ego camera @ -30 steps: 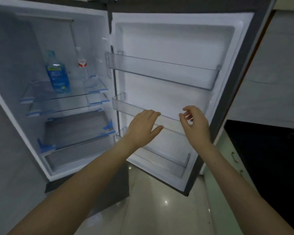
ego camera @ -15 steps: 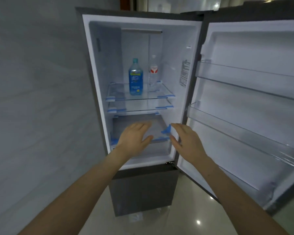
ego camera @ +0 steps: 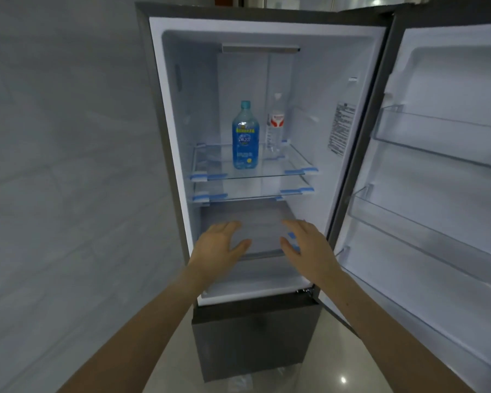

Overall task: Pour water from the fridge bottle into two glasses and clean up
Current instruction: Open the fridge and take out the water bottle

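In front of the open fridge [ego camera: 170, 137], a person holds both bare hands out at the level of the lower shelves. The left hand [ego camera: 220, 241] is spread, fingers straight and thumb out to the side, and it holds nothing. The right hand [ego camera: 306, 241] is likewise spread with relaxed fingers and holds nothing; the two hands are near each other with a gap between them, palms roughly facing down and inward. Whether either hand touches a shelf cannot be told.

Well above the hands, on the upper glass shelf [ego camera: 292, 173], a blue bottle [ego camera: 245, 136] with a blue cap stands upright. Just beside it, to its right and a little further back, a clear bottle [ego camera: 275, 127] with a red and white label also stands upright. A second glass shelf [ego camera: 253, 194] lies close below the first.

The fridge door [ego camera: 448, 194] is swung open to the right, with clear door racks [ego camera: 425, 140] across its inside. A grey wall [ego camera: 63, 165] stands to the left, and a glossy floor [ego camera: 318, 373] shows below.
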